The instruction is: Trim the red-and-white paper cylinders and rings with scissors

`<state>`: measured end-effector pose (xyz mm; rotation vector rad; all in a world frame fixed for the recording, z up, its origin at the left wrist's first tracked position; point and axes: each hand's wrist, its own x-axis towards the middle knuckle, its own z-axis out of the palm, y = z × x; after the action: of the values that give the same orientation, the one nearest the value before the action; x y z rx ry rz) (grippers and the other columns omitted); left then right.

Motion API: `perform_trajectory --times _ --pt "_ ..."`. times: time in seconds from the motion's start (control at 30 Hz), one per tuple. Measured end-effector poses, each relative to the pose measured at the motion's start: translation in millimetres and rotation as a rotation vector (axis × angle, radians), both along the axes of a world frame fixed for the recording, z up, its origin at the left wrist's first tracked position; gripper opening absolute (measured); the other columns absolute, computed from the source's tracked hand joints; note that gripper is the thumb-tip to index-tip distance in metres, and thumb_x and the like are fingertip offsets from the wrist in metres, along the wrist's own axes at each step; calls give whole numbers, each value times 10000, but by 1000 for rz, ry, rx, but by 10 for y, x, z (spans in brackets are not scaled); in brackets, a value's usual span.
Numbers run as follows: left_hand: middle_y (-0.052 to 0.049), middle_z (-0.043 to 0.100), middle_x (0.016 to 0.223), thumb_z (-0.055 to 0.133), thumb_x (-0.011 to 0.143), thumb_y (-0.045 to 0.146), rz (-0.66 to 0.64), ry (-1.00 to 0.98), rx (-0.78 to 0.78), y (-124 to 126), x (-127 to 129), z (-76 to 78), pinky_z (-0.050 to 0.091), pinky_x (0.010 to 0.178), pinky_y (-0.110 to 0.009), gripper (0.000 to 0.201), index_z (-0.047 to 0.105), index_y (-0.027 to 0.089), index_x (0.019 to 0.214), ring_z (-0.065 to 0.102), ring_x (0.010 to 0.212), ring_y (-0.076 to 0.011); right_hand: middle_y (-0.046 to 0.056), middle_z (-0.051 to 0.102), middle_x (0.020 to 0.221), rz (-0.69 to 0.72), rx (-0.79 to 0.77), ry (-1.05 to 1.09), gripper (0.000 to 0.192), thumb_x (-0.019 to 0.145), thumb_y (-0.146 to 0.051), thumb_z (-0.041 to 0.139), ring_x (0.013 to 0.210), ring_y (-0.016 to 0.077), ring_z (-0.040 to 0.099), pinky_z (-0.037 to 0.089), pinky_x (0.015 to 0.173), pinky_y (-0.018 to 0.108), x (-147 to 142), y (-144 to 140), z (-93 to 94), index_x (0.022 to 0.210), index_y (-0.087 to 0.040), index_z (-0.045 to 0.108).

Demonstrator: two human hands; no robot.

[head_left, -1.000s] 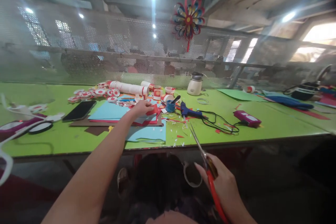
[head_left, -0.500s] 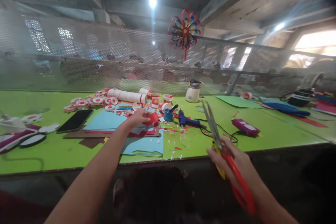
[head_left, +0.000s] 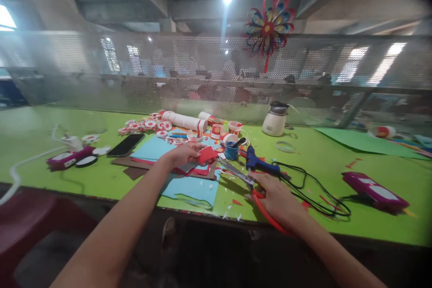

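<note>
On green table [head_left: 337, 162]: L hand [head_left: 182, 154] grip holds red paper [head_left: 206, 155]; R hand [head_left: 275, 195] grip holds scissors [head_left: 241, 175].

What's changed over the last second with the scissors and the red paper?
The right hand brought the scissors from below the table edge up onto the green table, blades pointing toward the red paper. The left hand kept its grip on that paper atop the blue sheets.

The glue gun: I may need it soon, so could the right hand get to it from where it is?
Probably yes: the blue glue gun lies just beyond the right hand, nothing between, though that hand holds the scissors.
</note>
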<state>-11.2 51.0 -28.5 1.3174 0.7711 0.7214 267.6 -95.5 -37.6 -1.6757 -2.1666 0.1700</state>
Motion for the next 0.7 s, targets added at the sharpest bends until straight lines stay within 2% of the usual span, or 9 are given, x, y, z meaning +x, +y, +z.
perform_trajectory --times 0.1,0.23,0.3,0.4,0.47,0.53,0.63,0.7 --pt "-65 669 882 671 630 110 119 46 92 -11 -4 22 473 643 -264 499 605 138 1123 601 633 -117 127 593 1100 53 -20 19 484 784 -318 574 1011 271 555 427 895 382 -26 8 31 1238 -158 529" --pt "-43 661 790 738 599 198 333 19 212 47 -52 34 441 585 -231 449 650 125 1033 560 598 -99 108 582 1075 96 -58 72 479 775 -280 563 986 251 565 450 867 366 -8 6 -5 1247 -204 526" --pt "-36 658 760 752 581 210 492 -85 265 106 -110 58 444 598 -237 414 662 119 975 561 605 -102 107 589 1068 129 -74 81 478 775 -288 555 981 249 572 461 859 365 36 28 -77 1246 -209 528" --pt "-19 657 760 754 545 189 817 -333 363 202 -233 116 461 644 -251 388 656 130 916 580 637 -108 116 571 1158 165 -61 102 521 761 -347 564 1067 273 544 454 899 387 114 82 -194 1265 -226 512" --pt "-11 658 776 738 533 174 973 -445 411 246 -303 150 467 665 -254 378 649 137 898 591 660 -111 106 574 1177 159 -54 110 511 748 -368 576 1078 286 541 456 903 409 148 107 -240 1244 -257 528" --pt "-13 658 795 713 538 176 1015 -460 426 262 -327 165 471 671 -262 370 643 136 899 598 673 -118 96 589 1164 153 -62 122 501 747 -385 582 1063 285 552 465 891 411 162 116 -247 1233 -272 536" --pt "-7 649 752 678 549 191 958 -377 398 246 -263 141 477 659 -277 402 629 133 944 597 647 -128 96 606 1140 134 -82 135 488 744 -407 592 1042 283 562 471 881 403 152 110 -217 1208 -260 559" --pt "4 637 695 646 578 201 928 -244 415 233 -181 94 471 629 -270 421 618 132 992 578 601 -123 100 612 1131 111 -97 130 475 738 -393 597 1034 284 563 464 886 405 136 101 -197 1187 -241 573"
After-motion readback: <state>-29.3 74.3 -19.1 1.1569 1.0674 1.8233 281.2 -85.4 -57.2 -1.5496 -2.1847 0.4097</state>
